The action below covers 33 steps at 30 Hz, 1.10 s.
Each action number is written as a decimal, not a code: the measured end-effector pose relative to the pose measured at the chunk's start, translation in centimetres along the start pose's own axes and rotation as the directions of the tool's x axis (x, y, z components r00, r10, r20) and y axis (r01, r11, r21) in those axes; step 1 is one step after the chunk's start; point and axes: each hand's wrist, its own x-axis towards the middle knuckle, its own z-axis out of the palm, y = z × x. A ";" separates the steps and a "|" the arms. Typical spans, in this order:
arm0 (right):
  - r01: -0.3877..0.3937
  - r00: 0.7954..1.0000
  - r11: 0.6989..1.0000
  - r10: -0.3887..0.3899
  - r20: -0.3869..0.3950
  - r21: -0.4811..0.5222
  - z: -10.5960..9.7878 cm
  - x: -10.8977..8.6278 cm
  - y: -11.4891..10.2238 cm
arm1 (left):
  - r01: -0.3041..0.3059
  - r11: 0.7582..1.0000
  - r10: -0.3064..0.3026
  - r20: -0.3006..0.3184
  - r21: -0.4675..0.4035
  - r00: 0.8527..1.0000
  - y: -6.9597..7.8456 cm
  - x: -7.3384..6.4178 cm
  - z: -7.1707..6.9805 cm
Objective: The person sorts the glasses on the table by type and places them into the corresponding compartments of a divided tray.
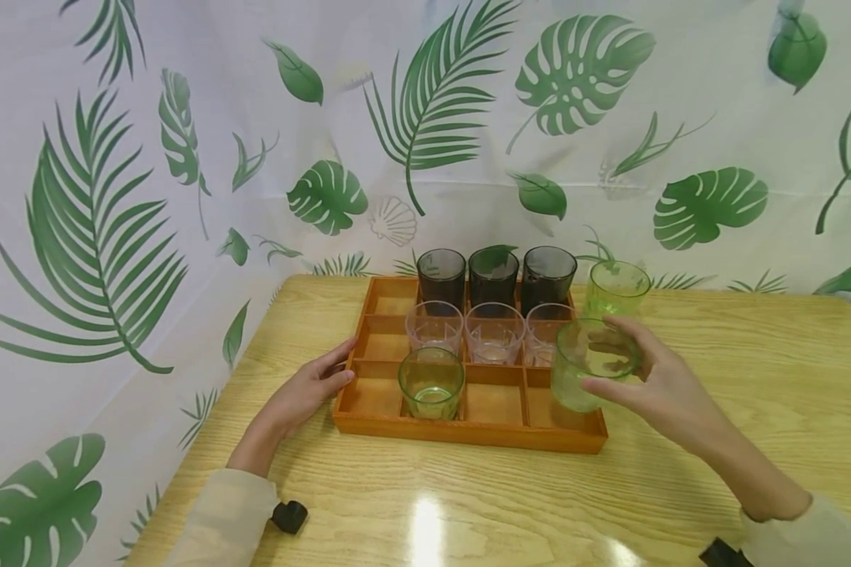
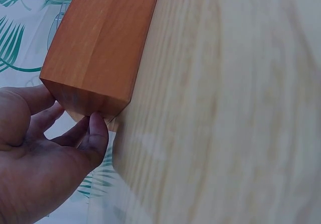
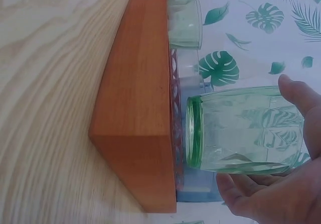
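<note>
In the head view my right hand (image 1: 663, 386) grips a light green glass (image 1: 574, 386) between thumb and fingers. It is held upright over the front right corner of a wooden compartment tray (image 1: 468, 431). The right wrist view shows the base of this glass (image 3: 194, 133) close above the tray's rim. My left hand (image 1: 312, 394) rests its loosely bent fingertips against the tray's left side; its fingers (image 2: 98, 133) touch the end wall. A second green glass (image 1: 431, 386) stands in the front row, second compartment from the left. Three clear glasses (image 1: 495, 335) fill part of the middle row.
Three dark grey glasses (image 1: 492, 276) stand in the tray's back row. Another green glass (image 1: 617, 287) is by the tray's back right corner. A leaf-patterned cloth (image 1: 432, 118) hangs behind and left of the wooden table (image 1: 752, 378).
</note>
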 end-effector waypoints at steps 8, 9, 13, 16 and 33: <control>-0.024 1.000 0.999 0.024 0.019 -0.029 1.3 0.7 -0.8 | 0.003 1.000 -0.003 0.004 -0.003 1.000 0.0 0.0 0.0; -0.022 1.000 0.999 0.023 0.022 -0.030 1.5 0.8 -0.9 | 0.002 1.000 -0.002 0.005 -0.003 1.000 0.1 0.0 0.0; -0.017 0.999 0.999 0.018 0.034 -0.029 2.1 1.2 -1.4 | -0.001 1.000 0.001 0.005 -0.001 1.000 0.1 0.0 0.0; -0.008 0.999 1.000 0.009 0.041 -0.020 2.7 1.5 -1.6 | 0.000 1.000 0.000 0.003 0.000 1.000 0.1 0.0 0.0; 0.037 0.997 0.999 -0.038 0.067 0.018 5.5 2.4 -3.0 | 0.001 1.000 -0.001 -0.001 -0.004 1.000 -0.1 0.0 0.0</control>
